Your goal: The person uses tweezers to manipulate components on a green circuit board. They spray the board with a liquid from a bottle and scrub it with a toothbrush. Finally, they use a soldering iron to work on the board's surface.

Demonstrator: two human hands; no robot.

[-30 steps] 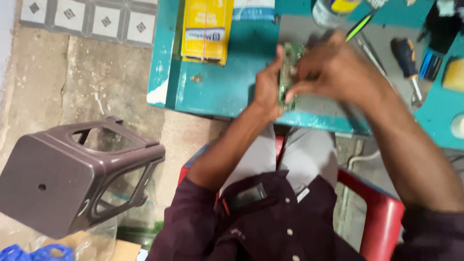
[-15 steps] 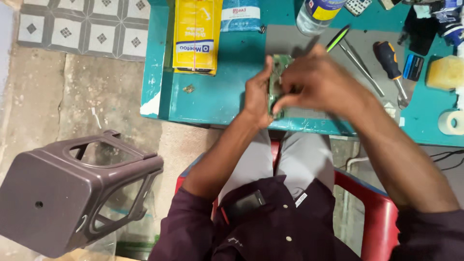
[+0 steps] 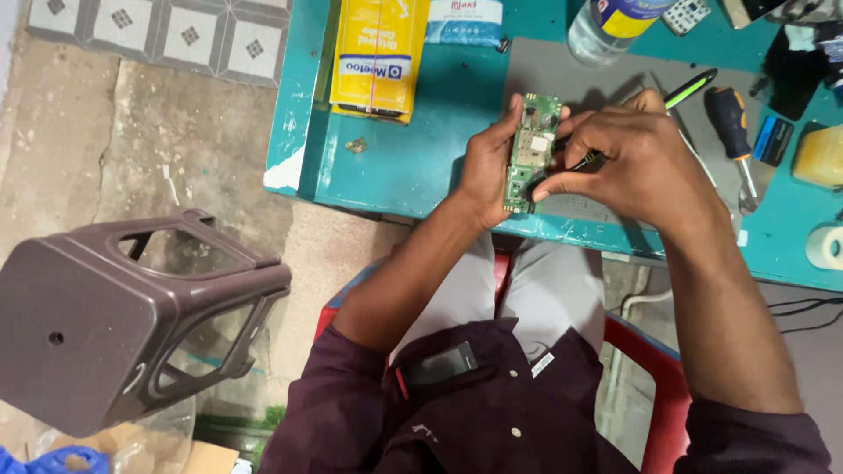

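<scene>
Left hand [image 3: 486, 167] grips a green circuit board [image 3: 531, 149] upright above the teal worktop [image 3: 421, 149] edge. Right hand [image 3: 641, 162] pinches a thin dark tool [image 3: 587, 161] against the board's lower half. Judged: component work underway; any further move demands a steady, fine tip.

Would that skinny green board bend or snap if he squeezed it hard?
The green circuit board probably stays stiff: it lies flat along the left hand. It looks thin, so likely light. Its tiny parts seem fragile; the right hand works it with a fine tool.

Green circuit board [image 3: 529, 151] upright, held above teal table edge.
</scene>
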